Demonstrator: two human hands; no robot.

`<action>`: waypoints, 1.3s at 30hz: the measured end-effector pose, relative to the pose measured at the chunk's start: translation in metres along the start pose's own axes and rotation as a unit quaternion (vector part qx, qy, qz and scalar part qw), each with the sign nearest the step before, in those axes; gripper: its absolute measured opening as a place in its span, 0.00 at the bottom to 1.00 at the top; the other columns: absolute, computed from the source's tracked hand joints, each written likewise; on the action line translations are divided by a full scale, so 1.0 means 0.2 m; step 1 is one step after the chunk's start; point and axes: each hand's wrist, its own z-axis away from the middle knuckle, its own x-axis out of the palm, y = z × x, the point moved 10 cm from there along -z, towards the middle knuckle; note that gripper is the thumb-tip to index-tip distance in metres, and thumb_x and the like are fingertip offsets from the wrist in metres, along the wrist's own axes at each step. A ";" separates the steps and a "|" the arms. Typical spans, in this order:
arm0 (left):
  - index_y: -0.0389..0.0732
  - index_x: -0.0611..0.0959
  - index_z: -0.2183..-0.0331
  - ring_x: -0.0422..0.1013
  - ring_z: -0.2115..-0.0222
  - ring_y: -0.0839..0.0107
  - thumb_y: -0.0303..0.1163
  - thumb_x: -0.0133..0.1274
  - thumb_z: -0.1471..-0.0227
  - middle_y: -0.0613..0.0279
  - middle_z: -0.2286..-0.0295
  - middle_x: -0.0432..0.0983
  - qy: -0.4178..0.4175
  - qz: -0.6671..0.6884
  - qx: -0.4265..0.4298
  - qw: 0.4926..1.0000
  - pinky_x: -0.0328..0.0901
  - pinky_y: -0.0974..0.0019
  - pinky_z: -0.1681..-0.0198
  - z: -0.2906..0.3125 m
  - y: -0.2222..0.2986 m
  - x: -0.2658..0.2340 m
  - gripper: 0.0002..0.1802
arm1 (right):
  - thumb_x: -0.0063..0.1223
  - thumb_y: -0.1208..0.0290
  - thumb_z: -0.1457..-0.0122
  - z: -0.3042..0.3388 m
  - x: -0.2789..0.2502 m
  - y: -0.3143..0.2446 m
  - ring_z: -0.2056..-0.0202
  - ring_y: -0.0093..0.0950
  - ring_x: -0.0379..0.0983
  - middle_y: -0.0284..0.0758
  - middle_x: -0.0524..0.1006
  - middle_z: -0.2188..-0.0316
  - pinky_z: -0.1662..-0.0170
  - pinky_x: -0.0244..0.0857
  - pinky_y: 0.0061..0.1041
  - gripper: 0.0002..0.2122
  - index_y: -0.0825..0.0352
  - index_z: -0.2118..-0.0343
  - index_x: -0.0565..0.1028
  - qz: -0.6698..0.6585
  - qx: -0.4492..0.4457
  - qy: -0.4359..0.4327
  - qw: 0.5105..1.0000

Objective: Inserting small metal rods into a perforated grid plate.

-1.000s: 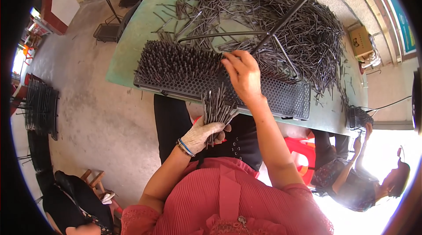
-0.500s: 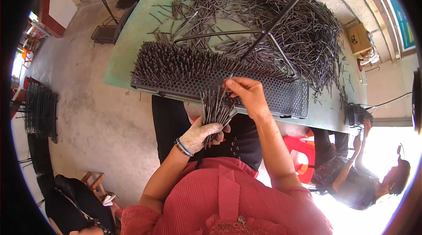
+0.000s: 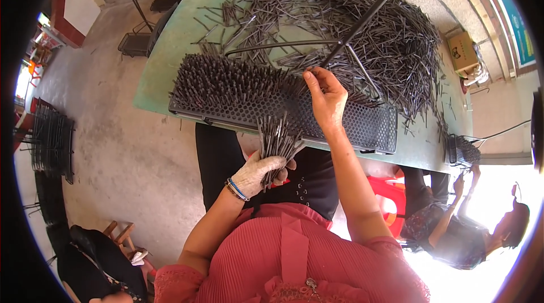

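Note:
A bundle of thin dark rods (image 3: pixel 276 140) stands up out of my left hand (image 3: pixel 256 174), which wears a pale, stained glove and is closed around the lower part of the bundle. My bare right hand (image 3: pixel 327 99) is over the perforated black rack (image 3: pixel 340 119), thumb and fingertips pinched together beside the standing rods. What the pinch holds is too small to make out. Many upright rods (image 3: pixel 226 79) fill the holes at the rack's left and along its far side. The holes nearer me, mostly toward the right, show bare.
A large heap of loose rods (image 3: pixel 391 48) covers much of the green table (image 3: pixel 161 76). A black metal bar (image 3: pixel 374 8) with side braces rises over the rack. A cardboard box (image 3: pixel 463 51) stands at the right. Another person (image 3: pixel 453 229) works at a second rack (image 3: pixel 463 150).
My right hand has moved away from the bundle, up and to the right, to the standing rods on the rack. My left hand stays around its bundle.

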 end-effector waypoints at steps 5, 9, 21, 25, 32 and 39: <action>0.34 0.77 0.60 0.72 0.77 0.79 0.31 0.51 0.47 0.59 0.69 0.77 0.001 0.008 -0.005 1.000 0.70 0.73 0.76 0.00 0.00 0.00 0.14 | 0.61 0.71 0.44 0.01 0.01 0.02 0.70 0.16 0.72 0.32 0.80 0.72 0.65 0.67 0.17 0.10 0.72 0.62 0.78 -0.034 0.007 -0.006 0.999; 0.34 0.77 0.58 0.72 0.77 0.78 0.31 0.50 0.46 0.58 0.68 0.77 -0.007 0.036 -0.007 0.999 0.70 0.73 0.75 0.00 -0.01 0.00 0.14 | 0.60 0.72 0.43 0.02 0.02 0.01 0.68 0.16 0.73 0.33 0.81 0.71 0.64 0.67 0.17 0.11 0.73 0.61 0.78 -0.033 0.000 -0.014 0.999; 0.34 0.75 0.54 0.73 0.74 0.77 0.30 0.50 0.46 0.57 0.66 0.77 -0.014 0.035 0.004 0.999 0.72 0.73 0.72 0.00 0.02 0.00 0.17 | 0.63 0.75 0.49 0.08 0.02 -0.16 0.69 0.26 0.72 0.33 0.80 0.72 0.58 0.64 0.25 0.12 0.63 0.60 0.80 0.158 -0.142 0.004 0.977; 0.34 0.75 0.54 0.73 0.74 0.77 0.30 0.50 0.47 0.57 0.65 0.77 -0.014 0.028 0.004 0.999 0.72 0.73 0.72 -0.01 0.01 0.00 0.18 | 0.64 0.75 0.50 0.08 0.04 -0.20 0.69 0.27 0.70 0.31 0.80 0.72 0.58 0.62 0.26 0.15 0.62 0.58 0.79 0.186 -0.172 0.006 0.967; 0.33 0.76 0.55 0.73 0.75 0.77 0.29 0.50 0.47 0.57 0.66 0.77 -0.011 0.030 0.003 0.999 0.72 0.73 0.72 0.00 0.02 0.00 0.17 | 0.63 0.75 0.50 0.06 0.05 -0.18 0.69 0.28 0.71 0.31 0.79 0.72 0.58 0.62 0.27 0.15 0.62 0.57 0.79 0.177 -0.158 -0.020 0.971; 0.32 0.76 0.57 0.73 0.76 0.77 0.28 0.50 0.48 0.57 0.67 0.78 -0.002 0.017 0.008 1.000 0.70 0.74 0.76 0.00 0.03 0.00 0.16 | 0.63 0.75 0.50 0.11 0.13 -0.27 0.67 0.28 0.72 0.31 0.79 0.71 0.58 0.62 0.26 0.12 0.65 0.60 0.80 0.256 -0.266 -0.049 0.928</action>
